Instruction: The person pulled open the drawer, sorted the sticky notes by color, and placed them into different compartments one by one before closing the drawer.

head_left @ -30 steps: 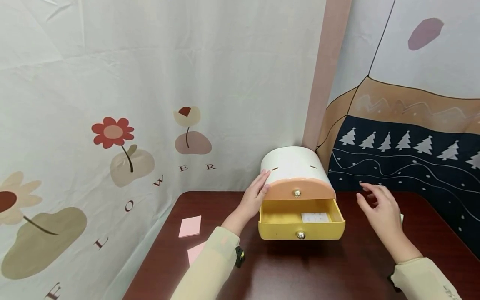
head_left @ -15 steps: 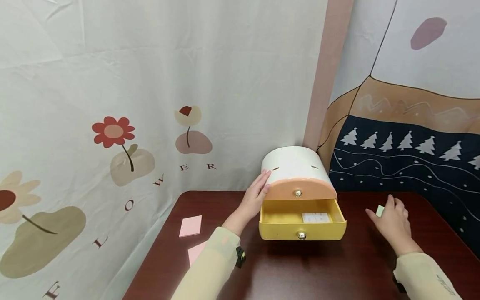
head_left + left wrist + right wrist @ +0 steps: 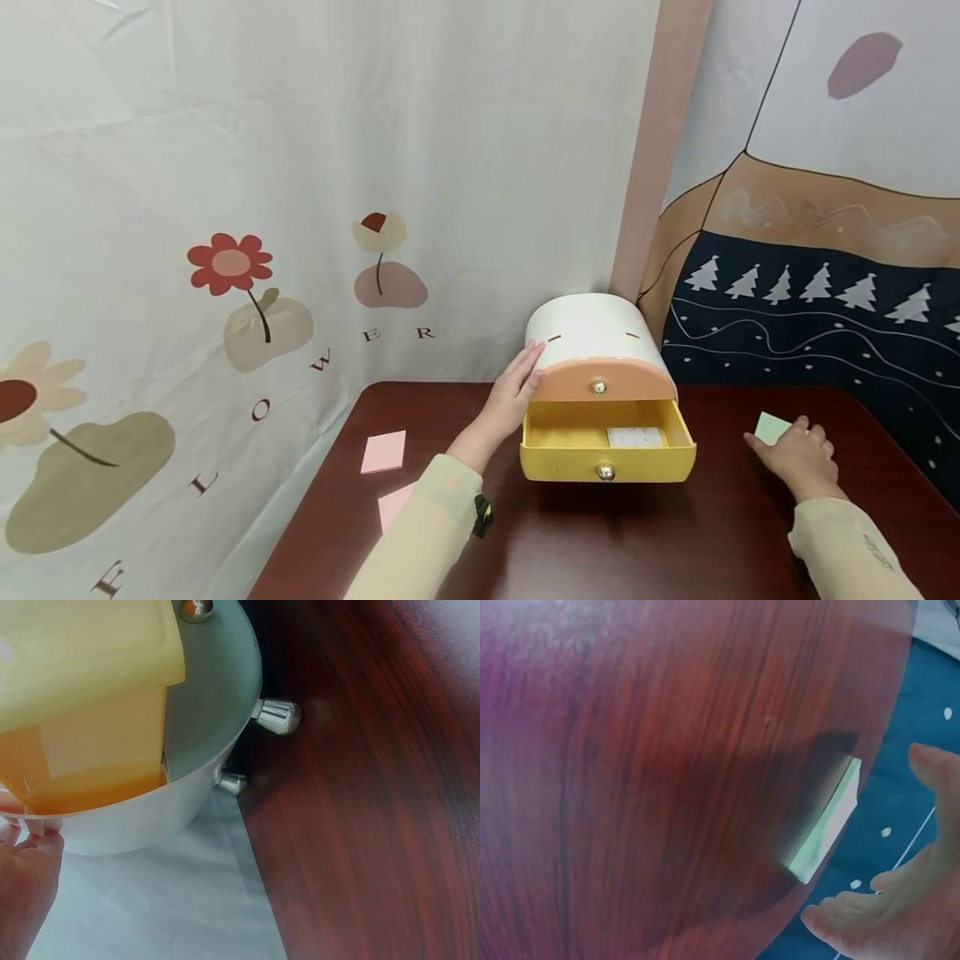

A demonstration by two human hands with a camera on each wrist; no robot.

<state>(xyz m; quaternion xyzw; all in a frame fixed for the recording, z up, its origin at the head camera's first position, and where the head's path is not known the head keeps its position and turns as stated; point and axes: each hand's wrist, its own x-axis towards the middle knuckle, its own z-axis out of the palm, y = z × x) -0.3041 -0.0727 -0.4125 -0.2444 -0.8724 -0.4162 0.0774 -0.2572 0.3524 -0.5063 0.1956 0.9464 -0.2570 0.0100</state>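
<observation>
A small white-topped drawer box stands at the back of the table, with a peach upper drawer pushed in. Its yellow lower drawer is pulled out and holds a white paper pad. My left hand rests against the box's left side, fingers extended. On the right, my right hand hovers over a light green sticky note pad. In the right wrist view the thumb and fingers are spread apart, with a gap to the green pad lying on the table.
Two pink sticky note pads lie on the left of the dark red wooden table; my left sleeve partly covers the nearer one. A patterned curtain hangs right behind the table. Round metal knobs stick out from the drawers.
My right hand has moved right and down from beside the drawer box to the green sticky note pad, uncovering more of it. The left hand stays on the box.
</observation>
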